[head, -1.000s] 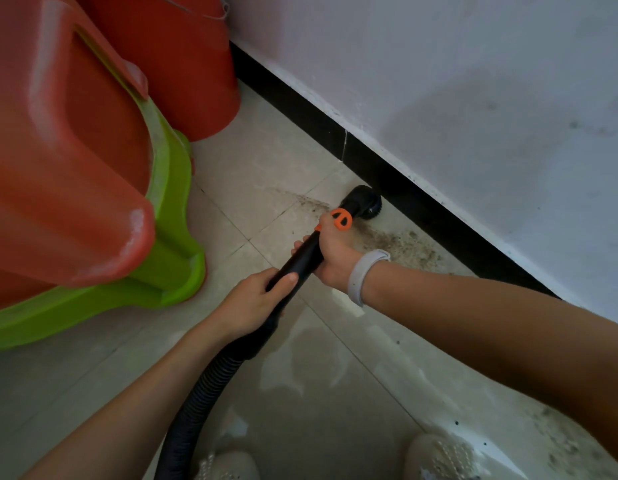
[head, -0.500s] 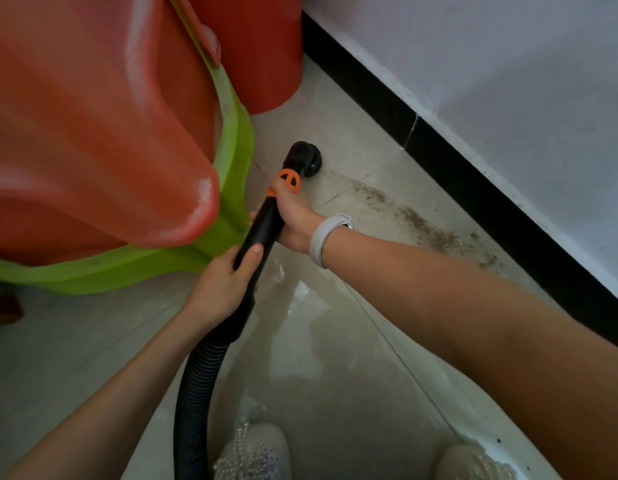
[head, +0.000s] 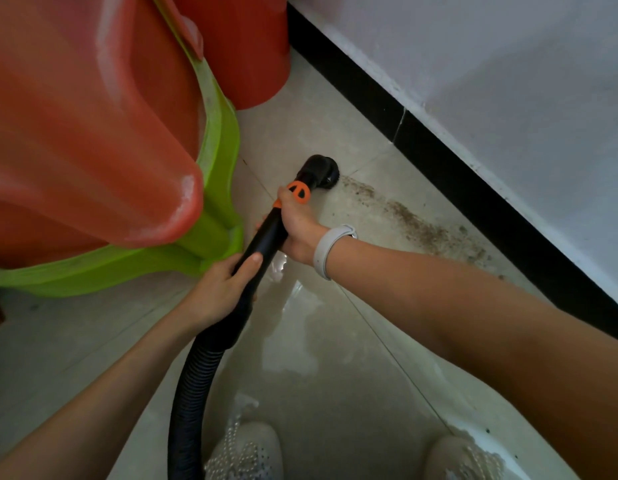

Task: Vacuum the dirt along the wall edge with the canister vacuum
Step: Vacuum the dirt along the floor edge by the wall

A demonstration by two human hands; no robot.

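Nozzle (head: 319, 171) nearer dirt (head: 418, 223), beyond fingers (head: 290, 199)

Nozzle (head: 319, 172) between tubs (head: 92, 140) and dirt (head: 421, 225).

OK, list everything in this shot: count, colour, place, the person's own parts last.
Vacuum nozzle: one, black, on the floor at the far end of the dirt.
Wand: one, black with orange collar, in both hands.
Hose: one, black ribbed, trailing toward the feet.
Dirt: one brown streak, on the tiles near the skirting.
Skirting: one, black, at the foot of the white wall.
Tubs: two orange, one green, left.
Wristband: one, white, right wrist.
Shoes: two, pale, bottom.
Left hand: grips the wand low.
Right hand: grips the wand near the collar.
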